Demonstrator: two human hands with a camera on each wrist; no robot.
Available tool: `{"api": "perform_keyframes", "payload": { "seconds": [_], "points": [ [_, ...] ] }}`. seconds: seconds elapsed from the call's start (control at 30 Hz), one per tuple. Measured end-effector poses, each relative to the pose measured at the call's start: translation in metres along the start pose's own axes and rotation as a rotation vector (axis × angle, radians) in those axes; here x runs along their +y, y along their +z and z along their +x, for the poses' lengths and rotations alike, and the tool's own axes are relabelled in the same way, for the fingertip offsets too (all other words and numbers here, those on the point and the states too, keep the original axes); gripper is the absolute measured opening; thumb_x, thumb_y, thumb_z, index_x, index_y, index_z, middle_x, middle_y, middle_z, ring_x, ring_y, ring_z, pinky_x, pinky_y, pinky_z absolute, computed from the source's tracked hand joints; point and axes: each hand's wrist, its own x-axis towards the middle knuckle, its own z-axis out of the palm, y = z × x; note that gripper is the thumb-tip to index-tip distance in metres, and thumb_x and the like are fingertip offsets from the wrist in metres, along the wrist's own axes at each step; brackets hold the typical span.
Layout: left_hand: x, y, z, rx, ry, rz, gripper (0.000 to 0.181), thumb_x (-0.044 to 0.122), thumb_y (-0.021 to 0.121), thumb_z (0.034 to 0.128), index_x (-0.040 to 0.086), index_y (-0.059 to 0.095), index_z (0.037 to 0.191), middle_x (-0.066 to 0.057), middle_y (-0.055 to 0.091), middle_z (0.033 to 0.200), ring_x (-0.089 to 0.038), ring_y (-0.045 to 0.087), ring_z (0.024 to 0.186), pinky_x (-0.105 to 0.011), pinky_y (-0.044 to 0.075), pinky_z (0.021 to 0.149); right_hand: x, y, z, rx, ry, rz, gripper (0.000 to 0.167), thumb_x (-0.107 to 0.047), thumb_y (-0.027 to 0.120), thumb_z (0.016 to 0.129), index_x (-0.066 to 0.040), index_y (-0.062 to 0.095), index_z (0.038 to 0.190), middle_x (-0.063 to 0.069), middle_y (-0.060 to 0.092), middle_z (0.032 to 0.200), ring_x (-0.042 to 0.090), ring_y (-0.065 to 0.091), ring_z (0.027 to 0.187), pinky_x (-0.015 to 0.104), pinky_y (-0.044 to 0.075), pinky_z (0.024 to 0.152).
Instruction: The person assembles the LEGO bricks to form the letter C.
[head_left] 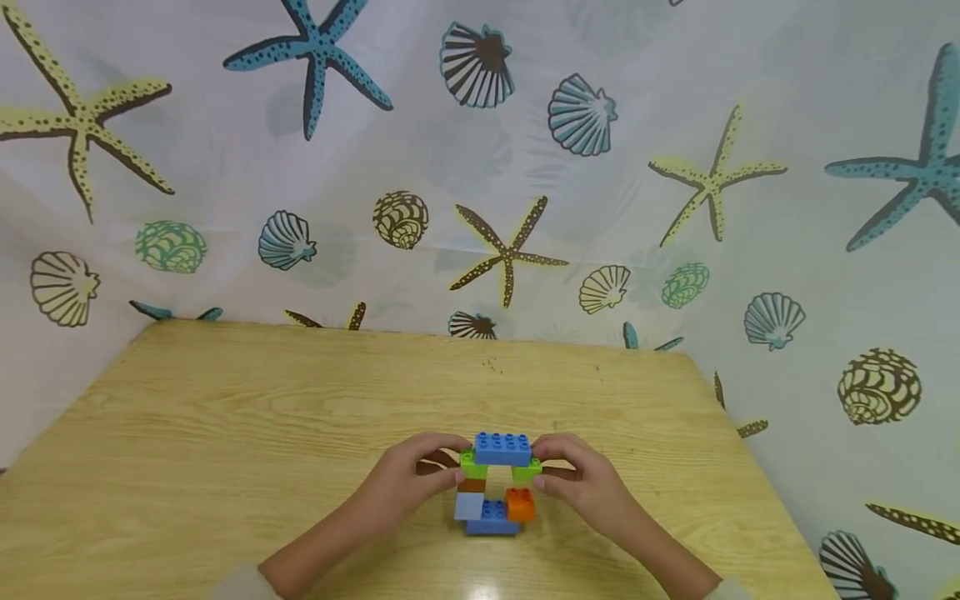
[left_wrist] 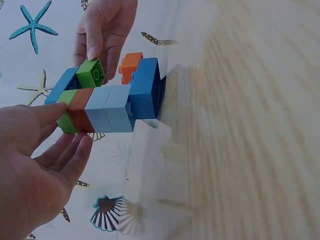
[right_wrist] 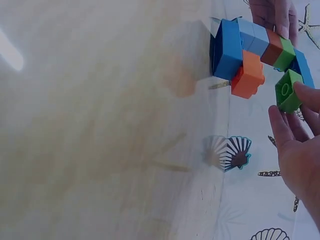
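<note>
Toy building bricks are joined into an upright frame shape on the table. A blue brick (head_left: 492, 527) is its base. On the left side stand light blue bricks (left_wrist: 106, 109), a brown brick (left_wrist: 81, 109) and a green brick (left_wrist: 66, 116). Across the top lies a long blue brick (head_left: 502, 454), with a second green brick (right_wrist: 288, 92) under its right end. An orange brick (right_wrist: 248, 75) sits on the base's right, with a gap between it and that green brick. My left hand (head_left: 401, 483) pinches the left green brick; my right hand (head_left: 588, 483) pinches the right one.
The bricks stand near the front of a wood-grain table (head_left: 300, 400). Behind it and along its sides hangs a white cloth (head_left: 420, 167) printed with starfish and shells.
</note>
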Motion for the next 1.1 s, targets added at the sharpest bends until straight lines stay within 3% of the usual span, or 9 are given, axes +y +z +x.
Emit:
{"api": "perform_keyframes", "payload": {
  "seconds": [0.2, 0.4, 0.6, 0.77, 1.1],
  "points": [
    [-0.009, -0.010, 0.017, -0.007, -0.104, -0.025, 0.034, 0.030, 0.069, 0.0967, 0.020, 0.067, 0.129, -0.003, 0.066, 0.128, -0.020, 0.064, 0.106, -0.040, 0.056, 0.088, 0.004, -0.001, 0.020, 0.006, 0.126, -0.023, 0.033, -0.019, 0.070, 0.096, -0.010, 0.064, 0.127, 0.010, 0.062, 0.130, 0.030, 0.058, 0.124, 0.034, 0.054, 0.097],
    [-0.019, -0.017, 0.028, -0.030, -0.145, -0.102, 0.036, 0.025, 0.066, 0.0988, 0.011, 0.065, 0.132, -0.009, 0.066, 0.125, -0.019, 0.066, 0.103, -0.041, 0.055, 0.090, 0.012, 0.001, 0.037, -0.001, 0.224, 0.017, 0.039, -0.027, 0.072, 0.095, -0.011, 0.065, 0.130, 0.009, 0.063, 0.132, 0.023, 0.063, 0.117, 0.044, 0.052, 0.100],
    [-0.034, -0.018, 0.037, -0.035, -0.146, -0.130, 0.037, 0.021, 0.065, 0.0996, 0.004, 0.064, 0.132, -0.012, 0.068, 0.120, -0.020, 0.069, 0.102, -0.041, 0.055, 0.091, 0.022, 0.002, 0.047, -0.003, 0.249, 0.006, 0.042, -0.029, 0.071, 0.095, -0.008, 0.065, 0.130, 0.010, 0.065, 0.128, 0.021, 0.065, 0.111, 0.041, 0.052, 0.098],
    [-0.040, -0.015, 0.042, -0.001, -0.180, -0.067, 0.030, 0.021, 0.065, 0.0999, 0.006, 0.069, 0.125, -0.007, 0.070, 0.118, -0.017, 0.066, 0.103, -0.036, 0.055, 0.089, 0.027, 0.005, 0.053, 0.023, 0.274, -0.022, 0.035, -0.026, 0.071, 0.095, -0.007, 0.070, 0.125, 0.008, 0.067, 0.127, 0.019, 0.061, 0.113, 0.036, 0.052, 0.095],
    [-0.042, -0.005, 0.044, 0.040, -0.220, -0.018, 0.022, 0.014, 0.065, 0.0990, 0.008, 0.074, 0.118, -0.007, 0.069, 0.120, -0.016, 0.063, 0.101, -0.035, 0.053, 0.088, 0.033, 0.009, 0.052, 0.029, 0.285, -0.044, 0.029, -0.019, 0.069, 0.096, -0.005, 0.071, 0.122, 0.009, 0.068, 0.124, 0.017, 0.063, 0.104, 0.035, 0.054, 0.090]
  ]
}}
